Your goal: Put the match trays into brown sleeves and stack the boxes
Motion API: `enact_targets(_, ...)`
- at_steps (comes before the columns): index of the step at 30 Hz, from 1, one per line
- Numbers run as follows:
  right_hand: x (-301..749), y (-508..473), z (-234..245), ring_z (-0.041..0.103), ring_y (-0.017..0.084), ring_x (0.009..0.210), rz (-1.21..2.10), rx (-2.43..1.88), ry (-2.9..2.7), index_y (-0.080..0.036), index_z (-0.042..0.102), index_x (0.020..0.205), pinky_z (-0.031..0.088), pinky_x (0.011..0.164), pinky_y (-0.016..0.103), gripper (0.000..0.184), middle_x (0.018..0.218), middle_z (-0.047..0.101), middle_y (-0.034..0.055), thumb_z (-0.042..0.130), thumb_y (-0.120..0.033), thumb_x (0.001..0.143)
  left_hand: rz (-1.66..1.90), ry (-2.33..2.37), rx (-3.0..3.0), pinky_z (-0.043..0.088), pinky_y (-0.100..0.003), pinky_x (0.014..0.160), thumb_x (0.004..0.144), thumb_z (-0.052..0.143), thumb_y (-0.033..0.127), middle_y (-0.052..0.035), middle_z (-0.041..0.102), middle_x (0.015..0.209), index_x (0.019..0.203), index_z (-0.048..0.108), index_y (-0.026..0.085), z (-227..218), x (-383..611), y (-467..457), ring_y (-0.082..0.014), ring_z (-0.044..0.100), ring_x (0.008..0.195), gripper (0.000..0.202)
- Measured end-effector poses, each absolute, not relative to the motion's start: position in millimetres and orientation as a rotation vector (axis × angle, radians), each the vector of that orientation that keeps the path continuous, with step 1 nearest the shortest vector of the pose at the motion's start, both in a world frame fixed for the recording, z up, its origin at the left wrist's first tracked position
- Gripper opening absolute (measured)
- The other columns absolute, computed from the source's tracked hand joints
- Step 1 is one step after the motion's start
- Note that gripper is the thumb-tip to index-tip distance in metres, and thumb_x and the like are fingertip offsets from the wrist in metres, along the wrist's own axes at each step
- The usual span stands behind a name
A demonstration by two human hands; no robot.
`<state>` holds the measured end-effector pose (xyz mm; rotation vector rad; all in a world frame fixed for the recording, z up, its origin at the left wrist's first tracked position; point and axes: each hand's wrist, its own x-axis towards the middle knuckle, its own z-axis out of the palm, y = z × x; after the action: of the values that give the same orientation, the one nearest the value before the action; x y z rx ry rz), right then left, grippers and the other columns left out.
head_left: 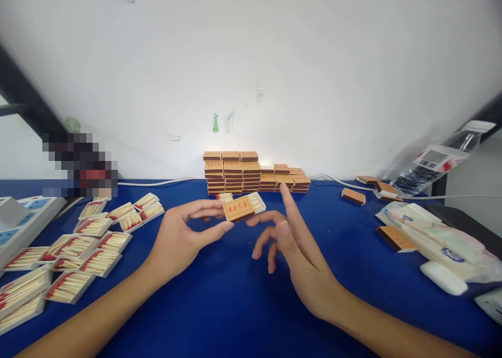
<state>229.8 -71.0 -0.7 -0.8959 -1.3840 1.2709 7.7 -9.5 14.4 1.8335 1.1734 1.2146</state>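
My left hand [184,238] pinches an orange matchbox [239,208] between thumb and fingers, above the blue table. The box's white tray sticks out at both ends, with match heads showing on the left and pale sticks on the right. Just right of the box, my right hand [294,248] is open, its index finger raised and the other fingers curved. One of its fingertips is close to the box's lower right end; whether it touches, I cannot tell. Behind both hands, stacked matchboxes [233,172] stand against the wall.
Several open trays of red-tipped matches [74,248] lie at the left, beside a white power strip [31,219]. On the right are loose matchboxes [353,196], a tissue pack [435,238], a white case [443,278] and a leaning plastic bottle [435,159]. A white cable [345,183] runs along the wall.
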Motion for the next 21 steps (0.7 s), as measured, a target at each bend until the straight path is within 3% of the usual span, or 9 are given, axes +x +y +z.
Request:
enact_targets(4, 230.3, -70.8, -0.6, 0.071, 0.018, 0.068, 1.512, -0.818, -1.467, -0.043, -0.013, 0.169, 0.051, 0.047, 0.027, 0.088, 0.116, 0.070, 0.0099, 0.044, -0.067, 0.106, 1.196, 1.156, 1.833, 0.067, -0.037, 0.095, 0.078, 0.089, 0.041, -0.0065, 0.085, 0.108, 0.112, 0.081, 0.020, 13.1, 11.5, -11.7, -0.0282, 0.081, 0.101, 0.040)
enact_targets(8, 229.6, -71.8, 1.8, 0.070, 0.018, 0.069, 1.266, -0.878, -1.301, -0.041, -0.013, 0.170, 0.052, 0.049, 0.028, 0.090, 0.111, 0.070, 0.0086, 0.042, -0.070, 0.105, 1.228, 1.165, 1.814, 0.068, -0.040, 0.093, 0.077, 0.090, 0.041, -0.0072, 0.084, 0.108, 0.111, 0.081, 0.020, 11.8, 13.5, -13.5, -0.0297, 0.081, 0.099, 0.041)
enact_targets(12, 229.4, -72.7, 4.4, 0.068, 0.016, 0.060, 1.580, -0.798, -1.443, -0.041, -0.009, 0.171, 0.049, 0.045, 0.026, 0.088, 0.105, 0.072, 0.0073, 0.040, -0.072, 0.105, 1.226, 1.159, 1.818, 0.068, -0.039, 0.094, 0.079, 0.089, 0.039, -0.0061, 0.085, 0.108, 0.112, 0.080, 0.021, 10.3, 13.7, -14.8, -0.0288, 0.081, 0.100, 0.039)
enact_targets(16, 235.5, -63.8, 4.5, 0.068, 0.016, 0.064, 1.381, -0.871, -1.390, -0.037, -0.003, 0.172, 0.050, 0.049, 0.026, 0.083, 0.100, 0.072, 0.0055, 0.040, -0.067, 0.107, 1.192, 1.130, 1.846, 0.066, -0.039, 0.097, 0.080, 0.089, 0.039, -0.0051, 0.085, 0.104, 0.116, 0.080, 0.021, 10.5, 13.0, -13.6, -0.0283, 0.081, 0.100, 0.041)
enact_targets(18, 239.2, -58.5, 3.4, 0.066, 0.016, 0.065, 1.256, -0.941, -1.489, -0.040, 0.006, 0.172, 0.052, 0.051, 0.027, 0.081, 0.102, 0.071, 0.0046, 0.049, -0.061, 0.107, 1.178, 1.124, 1.861, 0.066, -0.040, 0.097, 0.080, 0.088, 0.038, -0.0048, 0.085, 0.103, 0.116, 0.080, 0.021, 11.0, 13.1, -13.4, -0.0282, 0.081, 0.100, 0.041)
enact_targets(21, 241.7, -53.5, 1.2, 0.067, 0.018, 0.079, 1.021, -1.028, -1.800, -0.041, 0.041, 0.162, 0.056, 0.058, 0.029, 0.065, 0.113, 0.068, 0.0063, 0.065, -0.048, 0.102, 1.110, 1.079, 1.902, 0.065, -0.040, 0.099, 0.083, 0.085, 0.036, -0.0037, 0.084, 0.109, 0.118, 0.080, 0.023, 10.8, 13.7, -14.4, -0.0273, 0.081, 0.103, 0.038)
